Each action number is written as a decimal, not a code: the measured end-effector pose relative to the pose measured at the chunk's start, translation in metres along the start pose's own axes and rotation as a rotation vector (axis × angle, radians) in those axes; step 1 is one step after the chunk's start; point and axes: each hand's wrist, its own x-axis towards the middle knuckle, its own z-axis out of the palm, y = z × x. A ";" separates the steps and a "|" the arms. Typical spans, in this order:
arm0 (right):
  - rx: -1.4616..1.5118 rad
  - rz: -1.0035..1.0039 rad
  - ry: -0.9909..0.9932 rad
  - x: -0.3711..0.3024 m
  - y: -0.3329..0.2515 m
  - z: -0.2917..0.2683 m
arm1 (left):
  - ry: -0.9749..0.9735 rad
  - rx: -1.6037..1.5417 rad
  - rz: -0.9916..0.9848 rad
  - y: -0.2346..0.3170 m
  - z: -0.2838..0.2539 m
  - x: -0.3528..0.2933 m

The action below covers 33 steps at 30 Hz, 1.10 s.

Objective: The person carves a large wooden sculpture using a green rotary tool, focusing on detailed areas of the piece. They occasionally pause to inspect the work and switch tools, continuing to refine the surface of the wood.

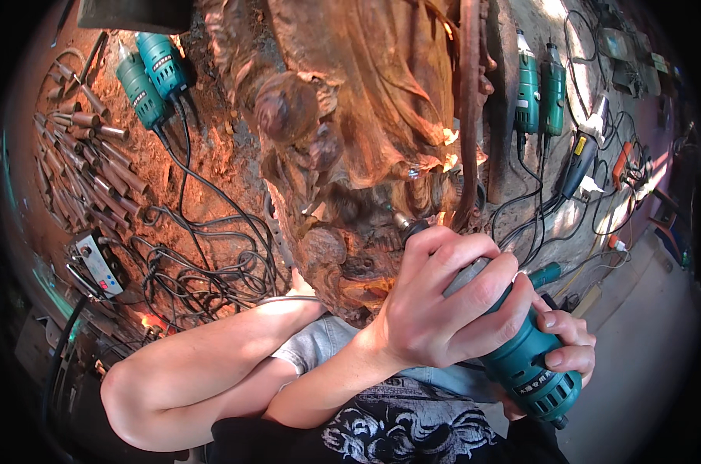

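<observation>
Both hands hold a green electric die grinder [538, 377], slanted with its body toward my lap. My left hand [453, 298] wraps round its front part, near the metal collet. Behind it, my right hand [573, 344] grips the body from the right side, with only some fingers showing. The grinder's metal nose [402, 221] points up and left into the lower part of a brown wood carving [366, 93], which has draped folds and rounded knobs. The bit's tip looks blurred against the dark wood, so I cannot tell whether it touches.
Two green grinders [151, 77] lie at the left on wood dust, with tangled black cables [203, 271] below. Many wooden-handled chisels [91, 166] are heaped at the far left, near a control box [99, 267]. At the right lie more green grinders [528, 89] and a dark power tool [579, 166].
</observation>
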 end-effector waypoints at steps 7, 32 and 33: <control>0.036 0.025 -0.179 0.011 -0.001 -0.016 | -0.027 0.043 0.003 0.001 0.000 0.001; -0.257 0.142 0.238 -0.009 -0.004 0.051 | -0.285 -0.032 0.090 0.005 -0.022 -0.002; -0.272 0.151 0.207 -0.007 -0.006 0.042 | -0.270 -0.018 0.082 0.004 -0.023 -0.003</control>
